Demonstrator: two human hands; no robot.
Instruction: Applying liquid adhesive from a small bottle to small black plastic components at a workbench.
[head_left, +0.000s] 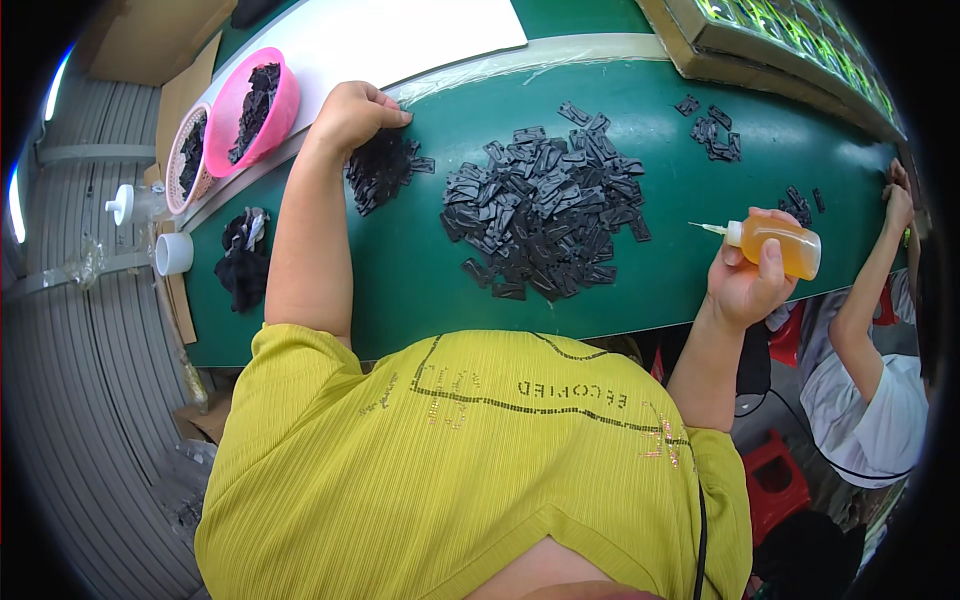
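Observation:
My right hand [745, 278] is wrapped round a small clear squeeze bottle [798, 250] of amber liquid. Its thin needle tip points left, toward a large heap of flat black plastic pieces [545, 210] on the green table. At the left, my left hand [355, 115] bends over a smaller dark pile of black pieces [378, 170], fingers curled together at its upper edge. Whatever those fingers may hold is hidden. Small groups of the same black pieces [715, 135] lie farther right, with another cluster [797, 206] beyond the bottle.
A pink basket [283, 115] and a paler basket [178, 203] hold black items at the far left. Near them are a white cup [174, 254], a clear bottle [138, 204] and a dark crumpled cloth [243, 270]. A co-worker's arm [868, 285] rests at the right end.

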